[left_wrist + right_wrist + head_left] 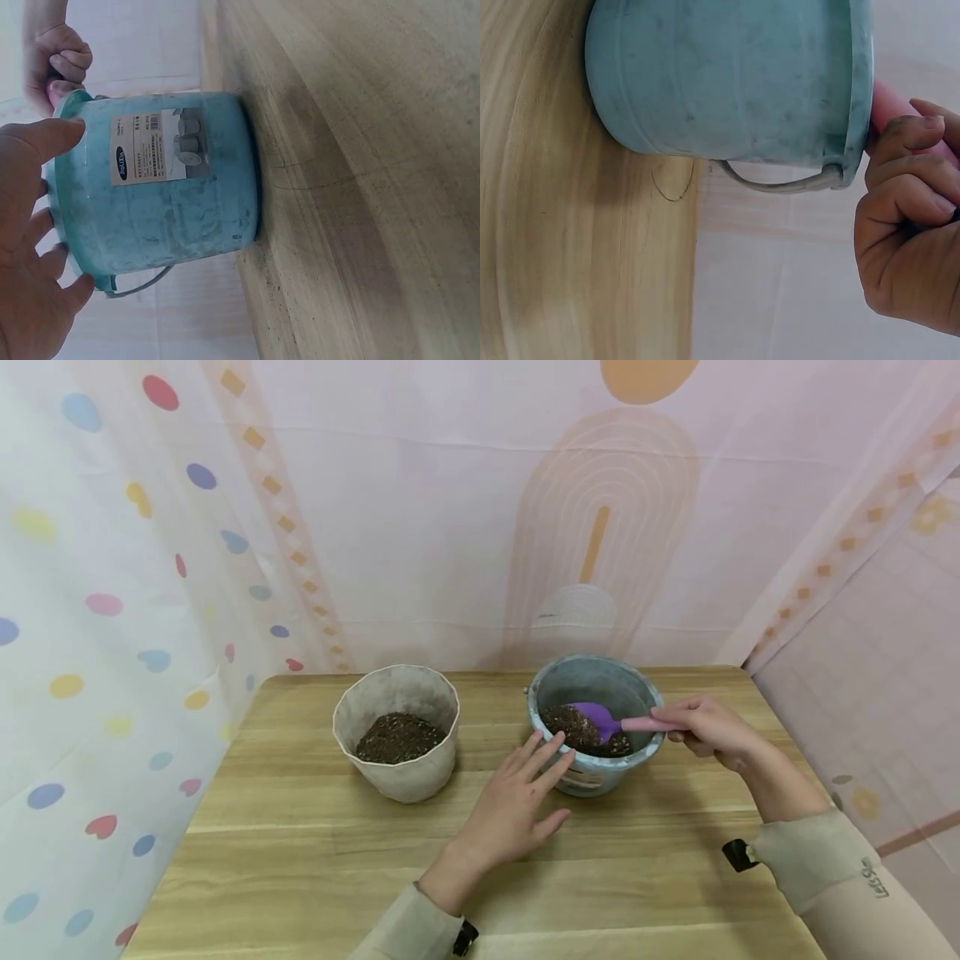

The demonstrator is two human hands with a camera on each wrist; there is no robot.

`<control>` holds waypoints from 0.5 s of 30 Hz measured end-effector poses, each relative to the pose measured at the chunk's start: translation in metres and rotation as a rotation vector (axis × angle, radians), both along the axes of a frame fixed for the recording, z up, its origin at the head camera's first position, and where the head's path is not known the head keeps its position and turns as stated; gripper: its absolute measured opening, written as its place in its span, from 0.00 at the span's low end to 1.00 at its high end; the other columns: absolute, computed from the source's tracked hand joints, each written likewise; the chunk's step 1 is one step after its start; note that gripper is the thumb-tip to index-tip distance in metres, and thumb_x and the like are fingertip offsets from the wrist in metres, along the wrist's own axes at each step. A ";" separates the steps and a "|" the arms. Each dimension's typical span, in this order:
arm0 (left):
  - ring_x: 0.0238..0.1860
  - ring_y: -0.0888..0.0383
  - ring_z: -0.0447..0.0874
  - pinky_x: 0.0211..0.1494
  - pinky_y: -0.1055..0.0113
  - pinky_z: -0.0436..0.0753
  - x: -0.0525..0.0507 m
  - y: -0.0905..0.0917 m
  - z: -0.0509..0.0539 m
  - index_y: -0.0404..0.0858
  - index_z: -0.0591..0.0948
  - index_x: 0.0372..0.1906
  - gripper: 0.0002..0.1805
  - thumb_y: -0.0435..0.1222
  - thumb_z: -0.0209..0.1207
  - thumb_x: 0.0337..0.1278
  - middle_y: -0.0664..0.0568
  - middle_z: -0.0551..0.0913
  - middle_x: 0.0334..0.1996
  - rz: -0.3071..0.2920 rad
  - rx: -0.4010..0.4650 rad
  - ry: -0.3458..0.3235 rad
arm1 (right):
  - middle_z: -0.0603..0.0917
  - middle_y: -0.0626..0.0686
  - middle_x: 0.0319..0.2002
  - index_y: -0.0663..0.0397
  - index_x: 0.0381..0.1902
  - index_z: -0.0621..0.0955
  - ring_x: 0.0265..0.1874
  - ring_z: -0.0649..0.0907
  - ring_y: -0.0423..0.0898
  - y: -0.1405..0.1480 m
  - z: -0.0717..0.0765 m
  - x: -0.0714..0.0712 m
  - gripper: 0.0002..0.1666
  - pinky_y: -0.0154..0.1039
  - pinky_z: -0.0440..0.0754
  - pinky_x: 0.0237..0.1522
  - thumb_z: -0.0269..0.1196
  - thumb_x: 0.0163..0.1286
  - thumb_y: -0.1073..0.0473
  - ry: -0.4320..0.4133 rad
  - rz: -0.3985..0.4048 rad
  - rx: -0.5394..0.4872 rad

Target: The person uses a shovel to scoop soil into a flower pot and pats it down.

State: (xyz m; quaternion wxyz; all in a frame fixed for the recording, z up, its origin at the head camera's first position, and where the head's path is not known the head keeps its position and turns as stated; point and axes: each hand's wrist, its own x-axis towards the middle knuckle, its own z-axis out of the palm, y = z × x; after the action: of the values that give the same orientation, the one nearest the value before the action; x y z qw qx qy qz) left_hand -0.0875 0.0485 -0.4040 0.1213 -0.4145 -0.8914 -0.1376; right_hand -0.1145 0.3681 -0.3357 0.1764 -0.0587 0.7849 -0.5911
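On a wooden table (285,860), spread left-hand fingers (542,757) are seemingly steadying the bucket (165,206) before them while curled right-hand fingers (911,169) are gripping a trowel (604,723).

Beige sleeves (813,860), dark lettering (874,878), black wrist pieces (738,856)

Soft, even light fills the head view; a faint shadow (701,835) falls toward the table's (330,852) right edge. Both wrist views look dimmer and hazy.

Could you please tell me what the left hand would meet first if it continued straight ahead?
Likely the blue bucket, at its near rim; whether the left hand now touches it is unclear.
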 end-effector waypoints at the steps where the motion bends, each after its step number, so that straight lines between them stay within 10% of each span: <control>1: 0.81 0.49 0.45 0.78 0.50 0.59 0.000 0.000 0.000 0.45 0.63 0.78 0.43 0.52 0.65 0.64 0.50 0.53 0.81 0.003 -0.001 0.007 | 0.72 0.45 0.16 0.60 0.49 0.89 0.11 0.51 0.39 0.001 0.000 0.000 0.21 0.38 0.47 0.14 0.53 0.81 0.54 -0.011 -0.013 -0.024; 9: 0.80 0.48 0.46 0.77 0.47 0.59 0.000 0.000 0.000 0.46 0.60 0.80 0.45 0.51 0.66 0.63 0.50 0.51 0.81 0.013 0.008 0.002 | 0.88 0.43 0.30 0.54 0.47 0.90 0.12 0.51 0.40 0.009 0.000 -0.003 0.22 0.40 0.45 0.17 0.50 0.83 0.53 -0.059 -0.043 -0.166; 15: 0.80 0.45 0.49 0.78 0.47 0.56 0.002 -0.006 0.008 0.46 0.57 0.81 0.47 0.50 0.67 0.62 0.47 0.52 0.81 0.029 0.058 0.015 | 0.79 0.44 0.24 0.49 0.56 0.87 0.14 0.52 0.42 0.013 0.003 0.000 0.24 0.41 0.44 0.18 0.45 0.84 0.51 -0.008 0.038 -0.205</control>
State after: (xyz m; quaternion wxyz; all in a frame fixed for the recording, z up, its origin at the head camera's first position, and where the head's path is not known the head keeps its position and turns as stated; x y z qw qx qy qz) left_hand -0.0854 0.0429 -0.3962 0.1420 -0.3989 -0.8919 -0.1586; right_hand -0.1149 0.3807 -0.3331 0.1838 -0.0887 0.7181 -0.6653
